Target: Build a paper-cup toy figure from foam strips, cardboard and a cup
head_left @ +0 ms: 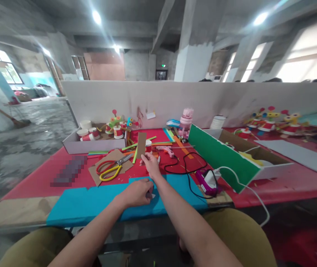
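Observation:
Between the thumb and fingers of my right hand (150,165) is a strip of brown cardboard (141,145), held upright above the red tabletop. My left hand (138,193) is closed over the blue sheet (92,202) near the front edge. A small pale tip shows below its fingers, too little to name. Left of my hands, scissors (113,167) with one red and one yellow handle lie on a brown cardboard piece (94,174). Just beyond my right hand stand a pink glue gun (166,150) and a red-and-white paper cup (148,146), the cup partly hidden by the strip.
A white box (94,145) with paper cups stands at back left. To the right are a green-sided box (216,155), a purple power strip (206,182) and a black cable (184,171). Coloured strips (184,147) lie behind the glue gun. A white partition (158,98) closes off the back.

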The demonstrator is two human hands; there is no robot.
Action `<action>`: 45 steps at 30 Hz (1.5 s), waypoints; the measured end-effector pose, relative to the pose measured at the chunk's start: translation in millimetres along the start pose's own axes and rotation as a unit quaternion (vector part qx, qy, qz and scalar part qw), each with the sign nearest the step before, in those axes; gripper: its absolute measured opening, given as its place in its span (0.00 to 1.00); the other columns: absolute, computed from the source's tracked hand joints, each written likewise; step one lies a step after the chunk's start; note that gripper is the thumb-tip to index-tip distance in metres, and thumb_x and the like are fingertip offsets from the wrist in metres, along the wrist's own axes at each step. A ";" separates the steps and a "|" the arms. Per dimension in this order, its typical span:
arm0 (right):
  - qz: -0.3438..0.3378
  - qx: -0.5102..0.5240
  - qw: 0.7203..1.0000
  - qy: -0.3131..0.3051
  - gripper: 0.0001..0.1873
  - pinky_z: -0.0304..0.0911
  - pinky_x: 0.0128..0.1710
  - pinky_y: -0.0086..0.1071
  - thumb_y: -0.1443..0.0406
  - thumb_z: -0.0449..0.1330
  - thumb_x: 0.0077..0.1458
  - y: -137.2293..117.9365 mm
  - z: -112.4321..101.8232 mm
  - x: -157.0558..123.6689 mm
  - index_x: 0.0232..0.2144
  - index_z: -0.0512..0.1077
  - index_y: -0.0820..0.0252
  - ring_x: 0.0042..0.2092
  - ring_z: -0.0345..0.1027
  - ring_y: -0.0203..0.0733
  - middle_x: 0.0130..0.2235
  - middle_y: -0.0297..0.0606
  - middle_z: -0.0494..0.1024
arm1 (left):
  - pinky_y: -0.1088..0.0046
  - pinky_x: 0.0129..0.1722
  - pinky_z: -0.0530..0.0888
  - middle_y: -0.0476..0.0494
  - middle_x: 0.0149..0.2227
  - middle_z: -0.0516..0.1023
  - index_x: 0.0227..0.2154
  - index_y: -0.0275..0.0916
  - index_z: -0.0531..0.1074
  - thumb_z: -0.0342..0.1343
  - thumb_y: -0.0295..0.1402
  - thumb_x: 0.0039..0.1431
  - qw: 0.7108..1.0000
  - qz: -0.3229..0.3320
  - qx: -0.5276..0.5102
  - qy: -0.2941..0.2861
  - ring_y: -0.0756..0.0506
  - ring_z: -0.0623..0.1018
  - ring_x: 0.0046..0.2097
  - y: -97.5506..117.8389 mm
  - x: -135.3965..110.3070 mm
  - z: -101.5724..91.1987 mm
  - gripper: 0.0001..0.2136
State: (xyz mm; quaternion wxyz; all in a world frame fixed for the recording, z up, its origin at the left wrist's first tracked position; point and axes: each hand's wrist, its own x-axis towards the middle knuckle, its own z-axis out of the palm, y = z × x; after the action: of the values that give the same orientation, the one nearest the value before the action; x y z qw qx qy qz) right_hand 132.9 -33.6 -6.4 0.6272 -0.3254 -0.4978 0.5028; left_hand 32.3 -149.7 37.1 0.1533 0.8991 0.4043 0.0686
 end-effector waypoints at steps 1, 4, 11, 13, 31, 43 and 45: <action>0.002 0.001 1.000 -0.003 0.14 0.63 0.23 0.28 0.53 0.62 0.46 0.4 0.0 -0.3 0.28 0.69 0.58 0.21 0.63 0.34 0.19 0.27 0.69 | 0.74 0.32 0.66 0.44 0.35 0.74 0.33 0.39 0.70 0.53 0.26 0.49 1.000 -0.002 -0.014 -0.007 0.45 0.74 0.37 2.3 -2.6 -2.2 0.07; 0.009 0.006 1.000 -0.013 0.14 0.63 0.25 0.29 0.54 0.61 0.46 2.1 -0.1 -0.1 0.27 0.69 0.58 0.22 0.63 0.34 0.19 0.28 0.69 | 0.75 0.31 0.67 0.46 0.32 0.75 0.34 0.39 0.71 0.57 0.29 0.50 0.977 0.046 -0.162 -0.132 0.47 0.74 0.34 -3.5 -9.2 -18.3 0.07; 0.011 0.011 1.000 -0.022 0.15 0.65 0.27 0.31 0.52 0.61 0.46 4.6 2.9 2.9 0.28 0.69 0.58 0.24 0.65 0.36 0.22 0.29 0.71 | 0.80 0.20 0.60 0.56 0.17 0.62 0.25 0.38 0.65 0.51 0.45 0.57 0.868 -0.138 -0.344 0.331 0.54 0.63 0.19 -84.2 43.2 -56.6 0.15; 0.019 0.017 0.999 -0.026 0.16 0.65 0.27 0.31 0.51 0.61 0.46 4.0 3.5 3.3 0.28 0.68 0.58 0.23 0.65 0.36 0.21 0.29 0.71 | 0.79 0.20 0.59 0.55 0.17 0.61 0.25 0.38 0.65 0.46 0.46 0.60 0.840 -0.152 -0.323 0.408 0.54 0.62 0.19 -103.2 61.2 -51.1 0.17; -0.039 -0.071 0.996 0.037 0.13 0.58 0.19 0.24 0.54 0.56 0.53 7.7 0.5 5.6 0.28 0.67 0.58 0.19 0.61 0.32 0.17 0.26 0.67 | 0.68 0.39 0.71 0.34 0.37 0.76 0.32 0.34 0.76 0.46 0.18 0.53 0.973 0.051 0.225 -0.023 0.42 0.76 0.37 -83.4 13.0 -33.7 0.13; -0.018 -0.092 0.995 0.022 0.15 0.57 0.18 0.24 0.52 0.56 0.51 8.9 -2.0 5.0 0.28 0.67 0.57 0.17 0.59 0.32 0.15 0.26 0.65 | 0.76 0.38 0.69 0.45 0.36 0.81 0.34 0.41 0.78 0.51 0.28 0.55 0.997 -0.035 0.033 0.052 0.47 0.77 0.36 -106.9 -2.7 -50.5 0.09; -0.017 -0.097 0.995 0.018 0.15 0.57 0.18 0.25 0.52 0.57 0.50 8.8 -1.2 5.1 0.28 0.67 0.57 0.17 0.59 0.32 0.15 0.25 0.65 | 0.75 0.39 0.69 0.44 0.36 0.81 0.34 0.41 0.78 0.53 0.26 0.54 0.998 -0.013 0.016 0.051 0.46 0.77 0.37 -105.8 -1.7 -45.5 0.10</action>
State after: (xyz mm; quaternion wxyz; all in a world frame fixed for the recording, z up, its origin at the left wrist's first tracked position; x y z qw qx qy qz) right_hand 131.4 -26.2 -13.2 0.6101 -0.3852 -0.5381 0.4356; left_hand -54.7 -74.7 44.9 0.1192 0.8915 0.4240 0.1061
